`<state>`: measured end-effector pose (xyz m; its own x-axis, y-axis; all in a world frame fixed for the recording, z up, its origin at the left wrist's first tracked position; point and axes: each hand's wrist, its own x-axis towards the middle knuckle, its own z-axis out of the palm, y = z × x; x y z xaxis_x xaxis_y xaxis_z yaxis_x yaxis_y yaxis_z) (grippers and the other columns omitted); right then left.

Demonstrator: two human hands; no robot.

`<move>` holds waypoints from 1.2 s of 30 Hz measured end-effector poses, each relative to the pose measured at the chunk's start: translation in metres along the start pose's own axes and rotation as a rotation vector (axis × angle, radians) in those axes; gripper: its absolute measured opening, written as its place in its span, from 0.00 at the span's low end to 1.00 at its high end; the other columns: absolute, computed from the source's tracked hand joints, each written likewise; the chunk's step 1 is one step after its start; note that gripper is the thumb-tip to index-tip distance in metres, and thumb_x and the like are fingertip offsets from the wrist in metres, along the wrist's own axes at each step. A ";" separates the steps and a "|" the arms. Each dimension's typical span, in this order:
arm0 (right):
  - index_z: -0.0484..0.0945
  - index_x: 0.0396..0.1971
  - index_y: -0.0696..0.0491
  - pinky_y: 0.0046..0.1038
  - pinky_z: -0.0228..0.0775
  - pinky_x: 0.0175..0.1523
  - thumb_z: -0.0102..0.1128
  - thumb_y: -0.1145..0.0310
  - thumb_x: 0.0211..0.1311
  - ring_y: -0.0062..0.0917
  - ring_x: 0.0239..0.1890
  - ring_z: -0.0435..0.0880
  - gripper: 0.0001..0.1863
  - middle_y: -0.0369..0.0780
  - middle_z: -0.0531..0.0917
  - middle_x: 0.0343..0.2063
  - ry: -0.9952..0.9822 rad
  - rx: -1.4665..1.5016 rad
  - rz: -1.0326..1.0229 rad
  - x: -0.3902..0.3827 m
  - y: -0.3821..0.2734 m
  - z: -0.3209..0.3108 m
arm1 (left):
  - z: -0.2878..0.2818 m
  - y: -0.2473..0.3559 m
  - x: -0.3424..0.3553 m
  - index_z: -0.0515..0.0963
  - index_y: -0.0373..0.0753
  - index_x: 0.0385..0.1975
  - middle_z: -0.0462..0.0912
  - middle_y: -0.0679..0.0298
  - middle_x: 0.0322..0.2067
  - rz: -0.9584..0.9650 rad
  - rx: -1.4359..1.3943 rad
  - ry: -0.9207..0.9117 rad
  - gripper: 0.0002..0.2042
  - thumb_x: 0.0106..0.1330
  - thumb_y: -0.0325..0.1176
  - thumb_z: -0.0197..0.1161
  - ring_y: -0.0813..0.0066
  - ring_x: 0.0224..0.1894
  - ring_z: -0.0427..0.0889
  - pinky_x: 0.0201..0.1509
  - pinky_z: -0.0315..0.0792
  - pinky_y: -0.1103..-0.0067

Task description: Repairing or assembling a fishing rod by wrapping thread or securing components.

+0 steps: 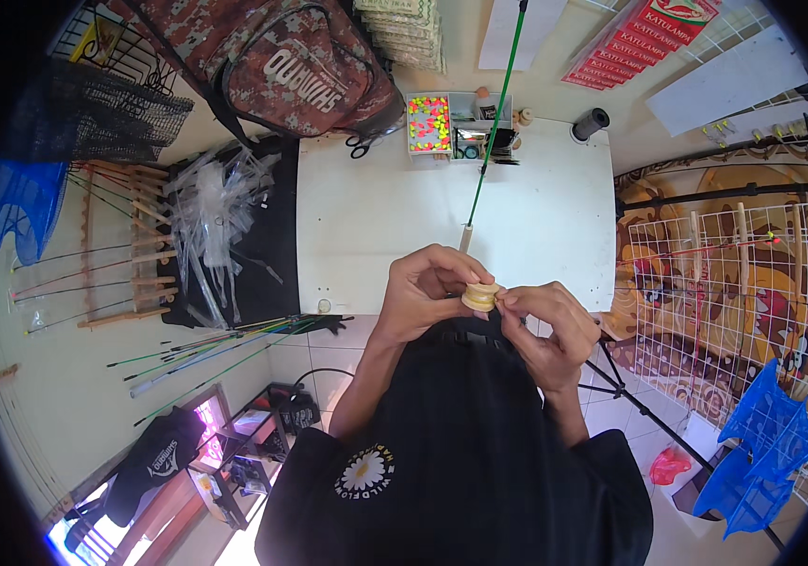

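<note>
Where two bare hands meet in front of a black shirt [489, 415], a small pale yellow, grooved spool [480, 298] sits between them, just past the near edge of a white table [357, 222]. The left hand [428, 294] grasps the spool between thumb and fingers. The right hand [550, 330] has its thumb and forefinger bent in at the spool's right side; whether they grip it or only touch it, I cannot tell. Beyond the left hand, a green rod [492, 151] with a pale handle [466, 238] runs away over the table to the top of the view. At the table's far side are a tray of bright red, yellow and green pieces [429, 124], black scissors [358, 147] to its left and a dark cylinder [591, 125] to its right. Clear plastic sleeves [218, 222] are heaped left of the table.
</note>
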<state>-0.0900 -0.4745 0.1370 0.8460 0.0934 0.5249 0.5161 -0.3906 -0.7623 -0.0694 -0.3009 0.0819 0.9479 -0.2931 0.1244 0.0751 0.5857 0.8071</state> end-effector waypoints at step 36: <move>0.78 0.30 0.59 0.22 0.74 0.33 0.67 0.87 0.42 0.27 0.28 0.84 0.12 0.43 0.86 0.28 -0.112 -0.014 -0.040 0.003 0.001 -0.006 | -0.005 -0.002 -0.003 0.73 0.33 0.36 0.79 0.53 0.40 -0.019 -0.045 0.005 0.19 0.46 0.09 0.69 0.64 0.46 0.82 0.51 0.80 0.71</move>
<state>-0.0878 -0.4798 0.1404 0.8349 0.2107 0.5085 0.5484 -0.3970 -0.7359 -0.0712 -0.2976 0.0771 0.9478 -0.3007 0.1058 0.1072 0.6133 0.7825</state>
